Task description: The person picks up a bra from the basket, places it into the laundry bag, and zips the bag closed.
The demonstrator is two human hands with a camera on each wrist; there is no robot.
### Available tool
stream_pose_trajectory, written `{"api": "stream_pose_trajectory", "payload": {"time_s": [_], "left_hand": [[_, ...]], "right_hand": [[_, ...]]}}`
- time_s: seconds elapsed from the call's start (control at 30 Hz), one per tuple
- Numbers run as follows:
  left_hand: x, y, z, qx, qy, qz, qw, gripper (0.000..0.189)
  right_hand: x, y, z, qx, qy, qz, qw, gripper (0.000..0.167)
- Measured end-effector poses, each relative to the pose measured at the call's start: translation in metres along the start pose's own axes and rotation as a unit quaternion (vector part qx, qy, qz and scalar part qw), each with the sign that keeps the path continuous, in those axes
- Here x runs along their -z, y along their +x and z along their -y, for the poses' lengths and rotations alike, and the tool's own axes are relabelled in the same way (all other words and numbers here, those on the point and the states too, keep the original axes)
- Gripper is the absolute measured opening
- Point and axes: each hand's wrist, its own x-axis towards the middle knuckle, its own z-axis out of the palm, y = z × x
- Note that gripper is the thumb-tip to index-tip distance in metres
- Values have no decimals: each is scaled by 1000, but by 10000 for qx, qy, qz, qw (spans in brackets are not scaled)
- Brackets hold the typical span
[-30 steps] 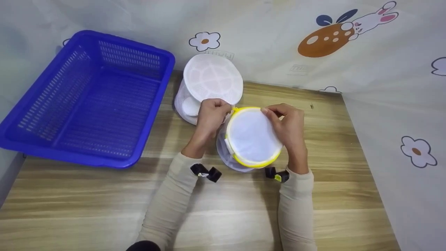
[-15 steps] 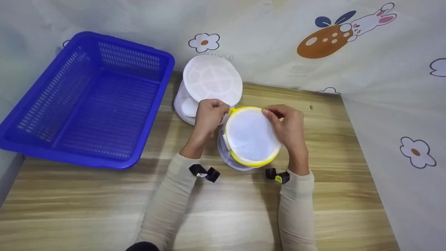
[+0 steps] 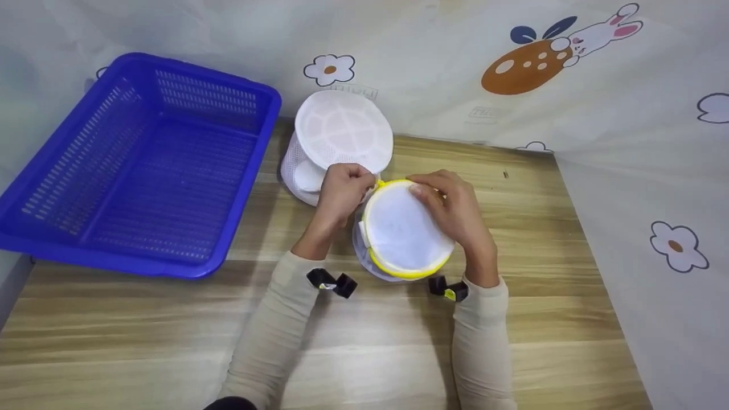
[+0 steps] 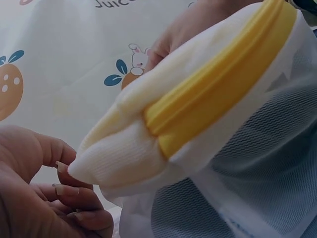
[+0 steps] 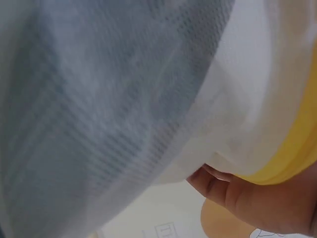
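Between the hands stands a white mesh laundry bag (image 3: 404, 233), round-topped, with a yellow zipper (image 3: 407, 275) around its upper edge. My left hand (image 3: 344, 191) pinches the bag's edge at its far left, beside the small yellow zipper end. In the left wrist view, that hand's curled fingers (image 4: 81, 198) meet a pointed fold of white fabric. My right hand (image 3: 455, 210) grips the far right of the rim, thumb over the white top and other fingers beyond the edge. The right wrist view shows its fingers (image 5: 218, 188) against the fabric below the zipper.
Just behind my left hand stands a second white mesh bag (image 3: 344, 128) with a round, ribbed top. A large blue plastic basket (image 3: 102, 257) occupies the left of the wood-grain table (image 3: 342, 364). A patterned wall covering (image 3: 421, 74) borders the table at the back and right.
My right hand has shifted left along the rim, its thumb now farther over the white top. The bag's top has tipped slightly. My left hand keeps its pinch at the edge.
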Motion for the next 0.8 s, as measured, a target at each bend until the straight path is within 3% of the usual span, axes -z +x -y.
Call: {"api": "stream_pose_trajectory", "payload": {"time_s": [0.27, 0.63, 0.8], "left_hand": [[-3, 3, 5, -312, 40, -4, 9995, 18], [-4, 1, 3, -371, 148, 80, 9992, 16], [-4, 0, 1, -527, 60, 108, 9985, 17]], "right_hand": [[-5, 0, 4, 238, 118, 449, 9986, 22], [-15, 2, 10, 20, 386, 39, 9992, 16], [-19, 4, 13, 168, 310, -122, 9993, 17]]}}
